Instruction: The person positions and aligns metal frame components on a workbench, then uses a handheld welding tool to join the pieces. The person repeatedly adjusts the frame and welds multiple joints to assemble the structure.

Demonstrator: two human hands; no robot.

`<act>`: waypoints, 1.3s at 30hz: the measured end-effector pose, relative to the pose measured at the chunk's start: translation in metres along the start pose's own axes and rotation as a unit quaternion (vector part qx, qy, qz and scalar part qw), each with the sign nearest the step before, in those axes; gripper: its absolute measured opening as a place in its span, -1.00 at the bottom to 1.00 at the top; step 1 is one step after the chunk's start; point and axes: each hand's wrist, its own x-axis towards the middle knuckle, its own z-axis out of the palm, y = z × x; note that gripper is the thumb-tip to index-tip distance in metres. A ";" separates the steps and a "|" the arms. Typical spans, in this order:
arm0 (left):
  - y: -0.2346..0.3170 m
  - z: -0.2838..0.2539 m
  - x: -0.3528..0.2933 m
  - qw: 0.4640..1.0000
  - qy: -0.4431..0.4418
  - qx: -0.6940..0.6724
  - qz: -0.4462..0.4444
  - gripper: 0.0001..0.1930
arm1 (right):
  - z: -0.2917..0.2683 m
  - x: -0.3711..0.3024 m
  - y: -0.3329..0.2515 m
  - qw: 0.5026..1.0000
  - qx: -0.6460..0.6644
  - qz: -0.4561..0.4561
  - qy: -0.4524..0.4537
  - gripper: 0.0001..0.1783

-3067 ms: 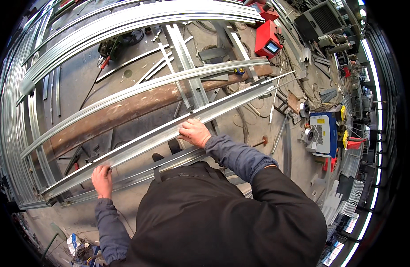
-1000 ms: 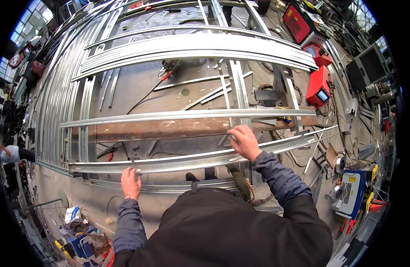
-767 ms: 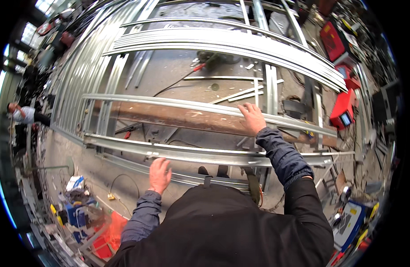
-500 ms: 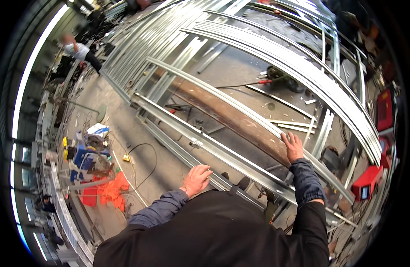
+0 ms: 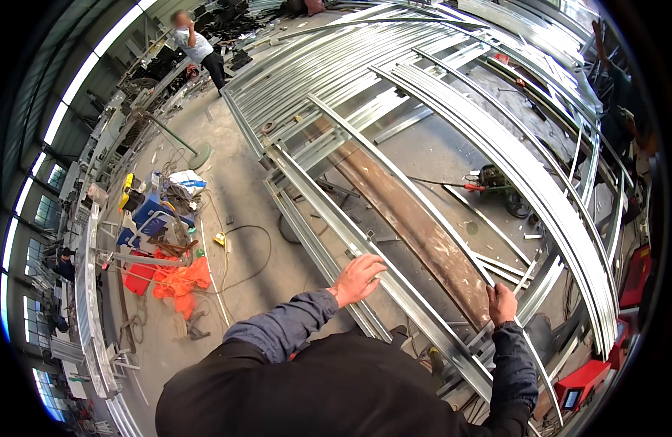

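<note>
My right hand [image 5: 502, 304] is closed around a long, thin galvanized steel profile [image 5: 423, 197], gripping it close to its near end. The profile runs from the far left of the frame toward my right side. My left hand [image 5: 358, 280] lies with fingers stretched out over the near edge of a wide steel channel [image 5: 401, 284], apparently touching it. Between the two lengths lies a scuffed brown beam [image 5: 416, 233]. Nearer to me, a second channel [image 5: 314, 262] runs beside the wide one, partly hidden by my left forearm.
Many bright steel profiles [image 5: 336, 65] cover the frame's far end; a bundle [image 5: 525, 175] lies to the right. A green power tool [image 5: 490, 177] with a cable is on the floor beyond. Red machines [image 5: 584, 384] stand at right, orange cloth [image 5: 181, 280] at left, a person [image 5: 197, 47] far left.
The view has swung right. My left hand has moved forward from near my body onto the wide channel. My right hand, with fingers spread before, is now closed on the thin profile.
</note>
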 end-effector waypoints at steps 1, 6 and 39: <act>-0.005 0.005 0.017 1.000 0.013 0.004 0.010 -0.53 | -0.015 -0.005 -0.006 0.999 0.030 0.019 -0.015 -0.57; -0.008 -0.002 0.104 0.988 -0.007 0.139 0.064 -0.17 | -0.061 -0.053 0.014 0.991 0.121 0.026 -0.047 -0.46; -0.020 0.079 0.055 0.960 -0.177 0.049 0.209 -0.59 | -0.056 -0.258 0.107 0.996 0.046 0.046 -0.059 -0.63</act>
